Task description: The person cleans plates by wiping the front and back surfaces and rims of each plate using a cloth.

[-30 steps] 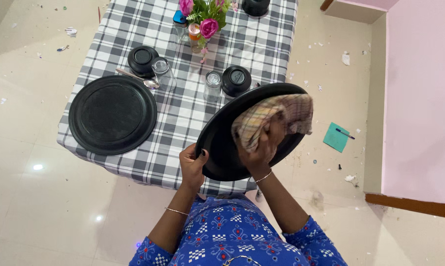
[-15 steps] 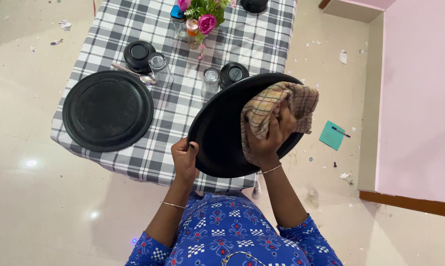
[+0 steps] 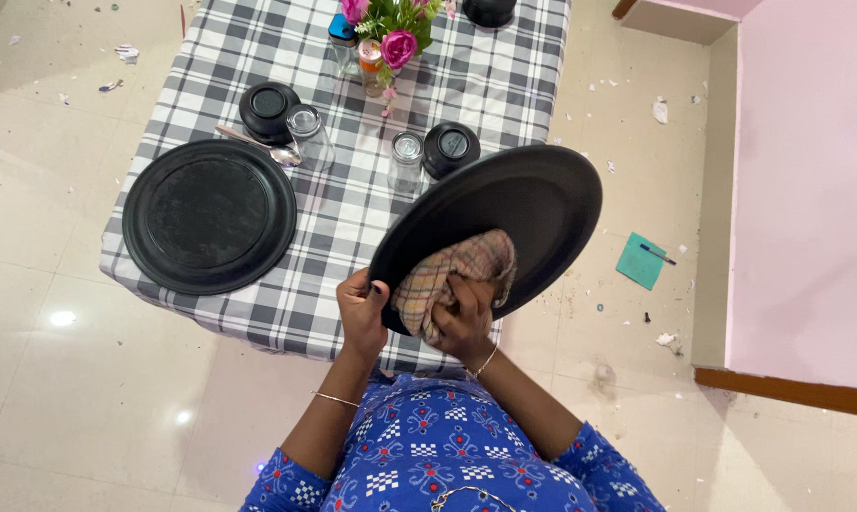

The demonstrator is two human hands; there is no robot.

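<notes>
Since half a second ago, the checked cloth point(image 3: 452, 277) has slid down from the middle of the big black plate point(image 3: 504, 223) to its lower edge, and the right hand point(image 3: 462, 318) has come down with it. That hand is bunched up tight on the cloth and presses it against the plate. The left hand point(image 3: 362, 313) grips the plate's rim at about 8 o'clock, fingers curled over the edge. The plate is held up, tilted, in front of the person, over the near corner of the table point(image 3: 353, 199), which has a black and white checked cover.

On the table, at about 10 o'clock from the hands, lies a second black plate point(image 3: 209, 216), flat. Just past it sit a small black bowl point(image 3: 268, 110), a spoon point(image 3: 258, 144) and a drinking glass point(image 3: 308, 135). At 12 o'clock stand another glass point(image 3: 407, 159) and another black bowl point(image 3: 450, 147), close together. Farther back are pink flowers point(image 3: 391, 24). At 3 o'clock, on the pale floor, lies a green card point(image 3: 641, 260).
</notes>
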